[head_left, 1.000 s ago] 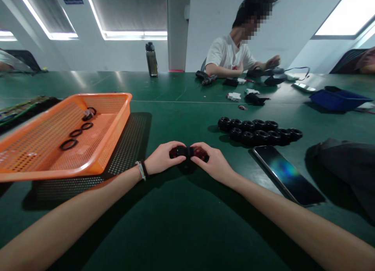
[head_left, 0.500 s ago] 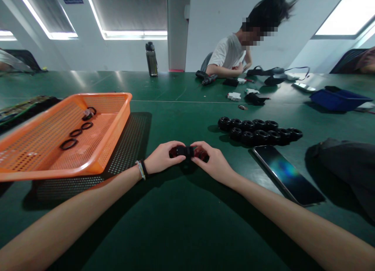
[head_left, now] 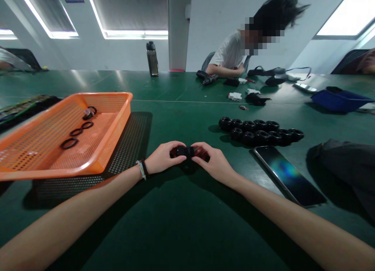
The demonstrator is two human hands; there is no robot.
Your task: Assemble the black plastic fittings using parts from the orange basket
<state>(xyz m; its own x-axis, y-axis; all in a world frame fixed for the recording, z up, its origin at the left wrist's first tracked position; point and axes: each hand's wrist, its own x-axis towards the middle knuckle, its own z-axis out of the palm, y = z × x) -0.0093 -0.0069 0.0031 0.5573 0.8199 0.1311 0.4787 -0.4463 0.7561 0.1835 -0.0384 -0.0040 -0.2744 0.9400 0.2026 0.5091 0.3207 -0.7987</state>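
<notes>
My left hand [head_left: 163, 158] and right hand [head_left: 213, 163] were both closed around a small black-and-red part [head_left: 187, 151], pinching it from either side, just above the green table [head_left: 181, 224] straight in front of me. My fingers covered most of it, so I could not tell its shape.

To my left sat an orange perforated plastic tray [head_left: 114, 126] on a black perforated mat [head_left: 131, 146], with a few black rubber rings [head_left: 76, 132] lying in it. Beyond my right hand lay a cluster of small black wheels [head_left: 260, 131], and just beside them a dark smartphone [head_left: 288, 174], face up. Nothing stood between my hands and these.

Across the table a person in a white shirt [head_left: 231, 54] sat among scattered tools [head_left: 231, 83], and a dark water bottle [head_left: 152, 59] stood well apart.
</notes>
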